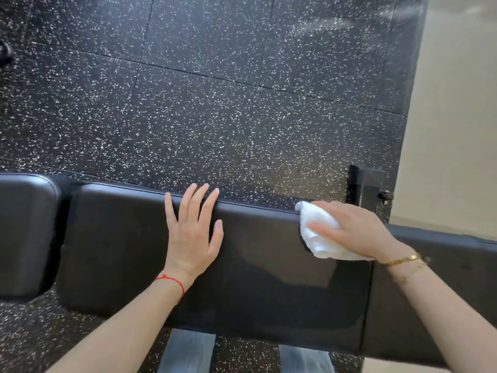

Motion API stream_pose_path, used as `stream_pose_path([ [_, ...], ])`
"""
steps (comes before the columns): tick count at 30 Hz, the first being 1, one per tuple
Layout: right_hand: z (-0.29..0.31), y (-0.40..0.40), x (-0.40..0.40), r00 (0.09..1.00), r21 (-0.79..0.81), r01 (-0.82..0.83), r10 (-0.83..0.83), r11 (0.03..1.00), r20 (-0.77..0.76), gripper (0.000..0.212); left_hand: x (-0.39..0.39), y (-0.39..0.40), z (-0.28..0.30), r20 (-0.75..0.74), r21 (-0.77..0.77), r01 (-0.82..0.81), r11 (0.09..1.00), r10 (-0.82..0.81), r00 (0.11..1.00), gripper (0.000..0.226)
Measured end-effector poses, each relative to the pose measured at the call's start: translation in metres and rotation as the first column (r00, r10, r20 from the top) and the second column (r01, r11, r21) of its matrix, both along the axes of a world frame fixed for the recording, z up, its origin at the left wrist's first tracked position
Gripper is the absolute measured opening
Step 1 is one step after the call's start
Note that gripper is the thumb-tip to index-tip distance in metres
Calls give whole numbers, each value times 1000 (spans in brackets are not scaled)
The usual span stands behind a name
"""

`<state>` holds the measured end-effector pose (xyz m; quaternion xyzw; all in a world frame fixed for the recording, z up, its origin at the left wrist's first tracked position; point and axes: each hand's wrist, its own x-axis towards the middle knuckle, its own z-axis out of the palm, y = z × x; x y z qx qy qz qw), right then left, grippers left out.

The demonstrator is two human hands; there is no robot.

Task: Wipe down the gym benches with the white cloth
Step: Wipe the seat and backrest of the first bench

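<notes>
Cloth (320, 232) lies on bench (269, 278), right of left hand (192, 238).

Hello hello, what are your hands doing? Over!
Left hand flat on bench pad. Right hand pressing white cloth on pad. Nothing blocking.

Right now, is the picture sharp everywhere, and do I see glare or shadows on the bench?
Head view: the left hand and the bench pad are fairly sharp; the right hand on the white cloth is slightly motion-blurred; soft sheen and arm shadows lie on the pad; the wide lens bends the bench edge; the speckled floor smears toward the top right corner.
</notes>
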<state>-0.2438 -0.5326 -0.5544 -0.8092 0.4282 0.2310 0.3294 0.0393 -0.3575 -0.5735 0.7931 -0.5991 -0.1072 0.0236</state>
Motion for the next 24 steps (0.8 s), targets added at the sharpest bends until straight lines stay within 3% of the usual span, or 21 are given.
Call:
stream_pose_path([
  [3,-3,3,4,999,-36,-44,44,998,8,61,-26,-7,0,-18,-6,43,999,-43,999,55],
  [7,-8,22,34,973,-253,-217,231,943,26,60,-50,-4,-2,14,8,14,1000,-14,1000,55],
  [10,-5,25,16,957,-286,-261,285,922,46,69,-61,0,-3,34,-20,-7,1000,8,999,57],
  [16,0,10,-53,984,-326,-174,180,929,-13,71,-83,7,-8,49,-18,-78,997,79,996,62],
  [19,-1,18,-44,981,-380,-154,188,912,53,64,-83,7,-12,59,-27,-81,996,82,995,63],
  [24,-7,54,-52,922,-474,-239,352,847,164,69,-81,9,-17,64,-85,-71,994,76,995,63],
])
